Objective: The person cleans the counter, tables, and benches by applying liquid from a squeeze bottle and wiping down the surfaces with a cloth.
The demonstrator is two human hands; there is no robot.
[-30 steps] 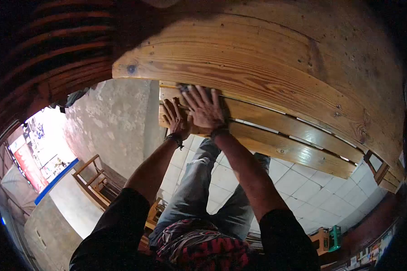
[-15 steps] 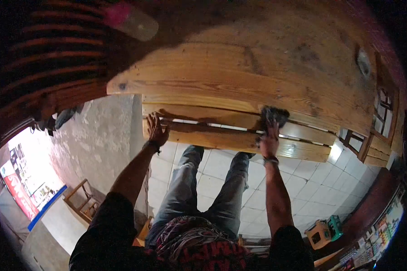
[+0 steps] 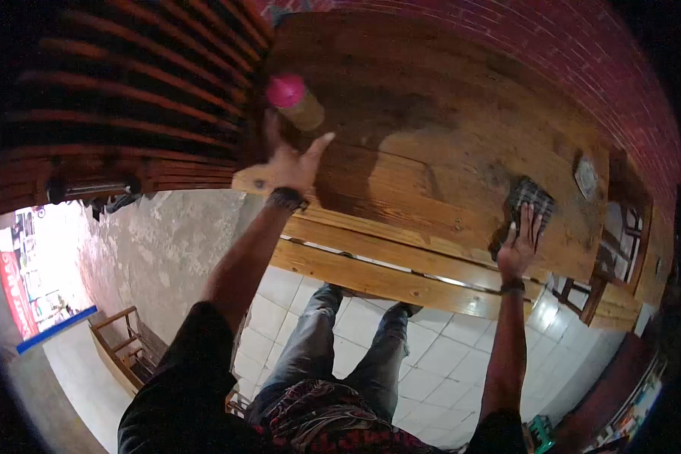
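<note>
1. Brown boards of a wooden tabletop (image 3: 408,181) spread before me, with a brick wall (image 3: 613,83) along the far side.
2. I stretch both arms forward, well apart: my right hand (image 3: 517,253) lies flat over the near right part of the boards, fingers pointing away from me; my left hand (image 3: 291,168) is out over the near left corner, thumb spread wide, fingers blurred.
3. Under my right fingers is the dark checkered cloth (image 3: 536,195), on the tabletop, its far part showing beyond my fingertips.
4. My right fingers are straight and press on the cloth without curling around it. My left is unclenched and grasps nothing; whether it touches the boards, I cannot tell.
5. Just beyond my left hand is a pink-lidded container (image 3: 304,113); contact is unclear.
6. Past the cloth, to the right, sits a small clear dish (image 3: 585,178).
7. Below the table's near edge runs a slatted bench (image 3: 356,275), above pale floor tiles (image 3: 446,356).
</note>
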